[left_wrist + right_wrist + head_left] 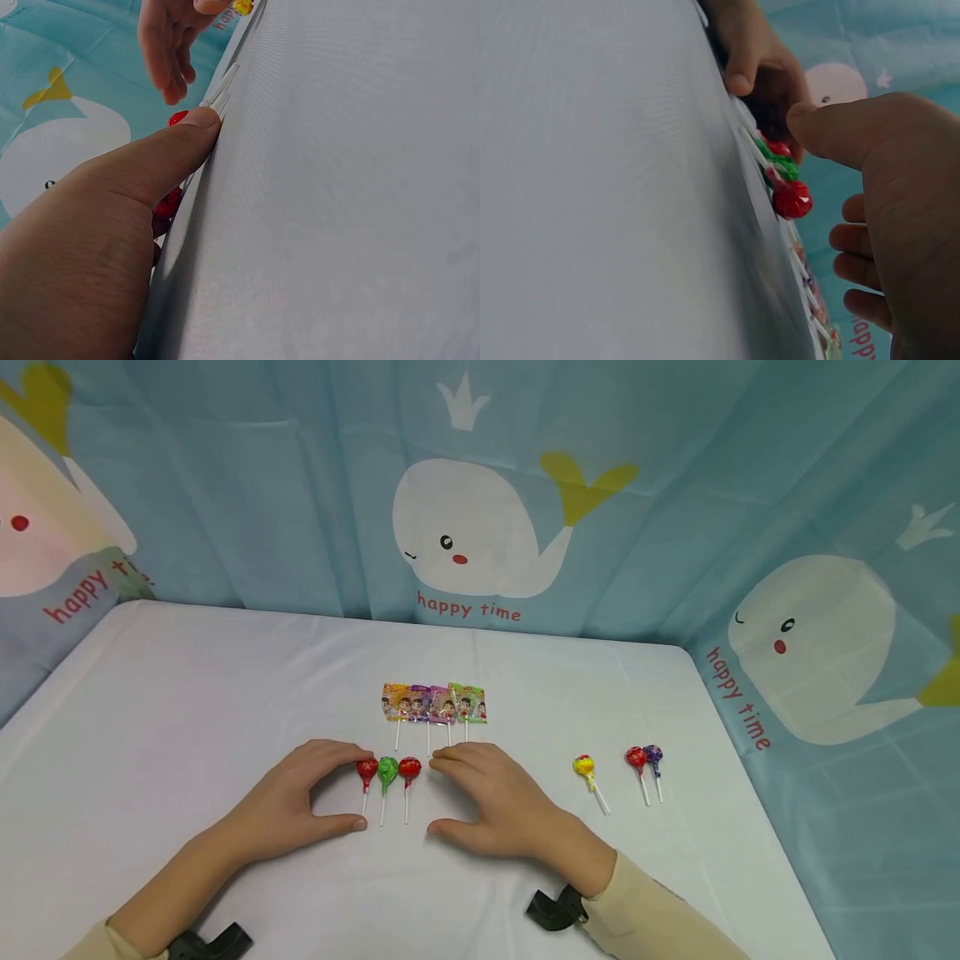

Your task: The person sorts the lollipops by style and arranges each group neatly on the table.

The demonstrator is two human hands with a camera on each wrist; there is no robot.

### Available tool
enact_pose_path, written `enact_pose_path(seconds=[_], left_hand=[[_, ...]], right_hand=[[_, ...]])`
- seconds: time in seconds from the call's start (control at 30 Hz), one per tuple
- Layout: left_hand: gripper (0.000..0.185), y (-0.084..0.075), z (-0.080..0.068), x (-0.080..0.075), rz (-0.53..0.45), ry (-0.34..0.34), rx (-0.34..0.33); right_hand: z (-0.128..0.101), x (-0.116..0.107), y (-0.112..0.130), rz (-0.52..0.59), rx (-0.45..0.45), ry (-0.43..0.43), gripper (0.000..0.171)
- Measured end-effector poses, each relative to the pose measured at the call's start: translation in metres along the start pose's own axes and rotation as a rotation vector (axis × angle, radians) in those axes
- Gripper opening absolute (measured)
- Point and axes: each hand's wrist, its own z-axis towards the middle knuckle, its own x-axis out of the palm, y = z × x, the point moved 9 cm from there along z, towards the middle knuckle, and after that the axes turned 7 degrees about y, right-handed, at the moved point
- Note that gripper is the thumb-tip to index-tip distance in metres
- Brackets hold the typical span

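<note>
Three lollipops lie side by side on the white table in the head view: a red lollipop [367, 769] on the left, a green lollipop [387, 770] in the middle and another red lollipop [409, 767] on the right. My left hand [288, 806] borders the row's left side, fingertips right at the left red head and thumb by its stick end. Facing it from the right, my right hand [506, 802] has thumb and fingers spread apart, with a small gap to the right red lollipop. The right wrist view shows that red lollipop [792, 199] close up, beyond the thumb.
Behind the row lie several lollipops in flat printed wrappers, from an orange wrapper [396, 702] to a green wrapper [472, 703]. To the right are a yellow lollipop [584, 766], a red one and a purple lollipop [653, 754]. A blue whale-print curtain [300, 527] hangs behind the table.
</note>
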Motion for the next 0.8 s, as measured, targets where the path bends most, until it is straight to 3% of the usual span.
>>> enact_pose_path(seconds=[0.57,0.8], left_hand=[[0.081,0.000,-0.001,-0.001,-0.023,-0.018,0.035],[0.081,0.000,-0.001,0.000,-0.023,-0.015,0.029]], right_hand=[[-0.032,-0.016,-0.015,-0.025,0.014,-0.045,0.065],[-0.050,-0.025,-0.028,-0.008,0.101,-0.036,0.066]])
